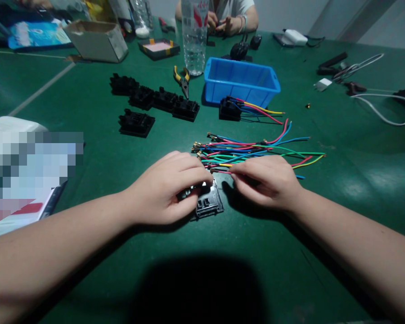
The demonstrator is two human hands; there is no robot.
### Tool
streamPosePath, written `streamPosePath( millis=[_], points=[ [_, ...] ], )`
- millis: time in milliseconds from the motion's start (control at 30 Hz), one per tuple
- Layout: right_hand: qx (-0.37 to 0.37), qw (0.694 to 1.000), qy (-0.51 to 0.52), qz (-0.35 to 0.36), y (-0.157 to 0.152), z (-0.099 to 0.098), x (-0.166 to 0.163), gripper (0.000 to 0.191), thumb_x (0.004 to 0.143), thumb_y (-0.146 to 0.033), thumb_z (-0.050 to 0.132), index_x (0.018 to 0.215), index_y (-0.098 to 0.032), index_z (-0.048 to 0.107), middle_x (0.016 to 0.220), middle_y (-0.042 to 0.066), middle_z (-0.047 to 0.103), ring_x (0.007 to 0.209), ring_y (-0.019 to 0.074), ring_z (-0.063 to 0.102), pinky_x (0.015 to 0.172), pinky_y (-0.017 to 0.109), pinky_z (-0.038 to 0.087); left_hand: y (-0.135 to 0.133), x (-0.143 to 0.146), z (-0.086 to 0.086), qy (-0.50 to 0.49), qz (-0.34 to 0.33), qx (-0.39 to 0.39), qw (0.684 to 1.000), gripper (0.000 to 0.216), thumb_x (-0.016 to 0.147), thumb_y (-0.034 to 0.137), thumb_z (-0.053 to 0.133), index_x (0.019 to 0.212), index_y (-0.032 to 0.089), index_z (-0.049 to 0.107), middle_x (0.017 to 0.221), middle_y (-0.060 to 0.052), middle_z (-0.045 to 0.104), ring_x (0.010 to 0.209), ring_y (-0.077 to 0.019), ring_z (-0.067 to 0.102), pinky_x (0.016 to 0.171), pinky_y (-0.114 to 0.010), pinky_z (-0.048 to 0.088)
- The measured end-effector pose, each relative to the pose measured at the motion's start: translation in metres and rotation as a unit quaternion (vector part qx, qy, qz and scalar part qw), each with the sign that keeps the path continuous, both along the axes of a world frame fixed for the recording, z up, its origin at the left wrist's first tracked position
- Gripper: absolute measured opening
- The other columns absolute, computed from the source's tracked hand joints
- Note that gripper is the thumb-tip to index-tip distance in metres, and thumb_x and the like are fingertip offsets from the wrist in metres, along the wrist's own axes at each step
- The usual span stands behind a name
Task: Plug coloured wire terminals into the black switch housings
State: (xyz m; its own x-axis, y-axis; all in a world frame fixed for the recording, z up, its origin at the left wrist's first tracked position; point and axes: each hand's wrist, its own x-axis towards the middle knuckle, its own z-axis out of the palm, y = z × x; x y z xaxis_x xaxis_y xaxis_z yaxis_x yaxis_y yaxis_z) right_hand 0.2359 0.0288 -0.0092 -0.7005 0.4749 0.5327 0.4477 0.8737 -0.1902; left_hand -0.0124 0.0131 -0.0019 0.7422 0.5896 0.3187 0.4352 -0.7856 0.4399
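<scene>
My left hand (168,186) is closed over a black plastic connector block (207,204) lying on the green table, holding it down by its left side. My right hand (266,180) pinches a thin red wire (219,171) whose metal end points at the block's top edge. Just beyond both hands lies a loose bundle of coloured wires (256,150) with metal terminals at their left ends. Another black block with wires fitted in it (230,109) sits in front of a blue bin (241,81).
Several empty black blocks (155,101) lie at the back left, with pliers (183,80) and a water bottle (194,36) near them. A cardboard box (97,40) stands farther left. Papers (20,175) lie at the left edge. Another person's hands (222,22) work across the table. White cable (388,110) lies right.
</scene>
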Motion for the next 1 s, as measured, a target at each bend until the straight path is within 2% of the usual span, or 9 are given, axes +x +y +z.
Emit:
streamPosePath(
  millis=[233,467,600,767,1000],
  points=[
    [-0.005,1.000,-0.004,-0.014,-0.0010,0.0012,0.0004,0.010,0.089,-0.017,0.054,0.086,-0.020,0.063,0.067,0.001,0.067,0.054,0.0128,0.057,0.054,0.027,0.042,0.0018,0.0019,0.0016,0.007,0.039,-0.011,0.999,0.015,0.088,0.017,0.054,0.101,0.018,0.061,0.094,-0.004,0.068,0.087,-0.0180,0.059,0.078,-0.033,0.041],
    [0.004,1.000,-0.003,-0.004,-0.0006,0.0015,0.0003,0.010,0.088,-0.015,0.055,0.086,-0.017,0.064,0.067,0.001,0.068,0.054,0.0125,0.057,0.054,0.027,0.041,0.0012,-0.0006,0.0016,-0.009,0.050,-0.003,0.999,0.014,0.091,0.020,0.052,0.100,0.018,0.062,0.093,-0.004,0.070,0.085,-0.0171,0.061,0.077,-0.031,0.043],
    [0.000,1.000,0.002,-0.002,-0.0005,0.0014,0.0003,0.011,0.088,-0.015,0.054,0.086,-0.018,0.064,0.068,0.001,0.069,0.055,0.0128,0.059,0.054,0.026,0.042,-0.0005,-0.0031,0.0021,-0.044,0.031,-0.014,0.998,0.028,0.083,0.013,0.044,0.106,0.018,0.059,0.093,-0.004,0.068,0.083,-0.0180,0.060,0.076,-0.031,0.044],
    [-0.008,1.000,0.004,-0.002,-0.0005,0.0011,0.0004,0.010,0.088,-0.016,0.053,0.087,-0.020,0.063,0.068,0.001,0.069,0.055,0.0134,0.059,0.054,0.027,0.042,-0.0003,-0.0023,0.0011,-0.051,0.033,-0.007,0.998,0.043,0.069,0.008,0.045,0.109,0.019,0.055,0.097,-0.004,0.065,0.087,-0.0192,0.059,0.079,-0.032,0.046],
    [-0.017,1.000,0.005,-0.001,-0.0007,0.0016,0.0004,0.011,0.088,-0.016,0.052,0.088,-0.022,0.062,0.068,0.000,0.069,0.055,0.0133,0.059,0.054,0.027,0.043,-0.0002,-0.0003,0.0009,-0.031,0.035,-0.005,0.999,0.041,0.071,0.007,0.047,0.109,0.019,0.055,0.093,-0.003,0.064,0.086,-0.0182,0.059,0.078,-0.031,0.046]
  ],
)
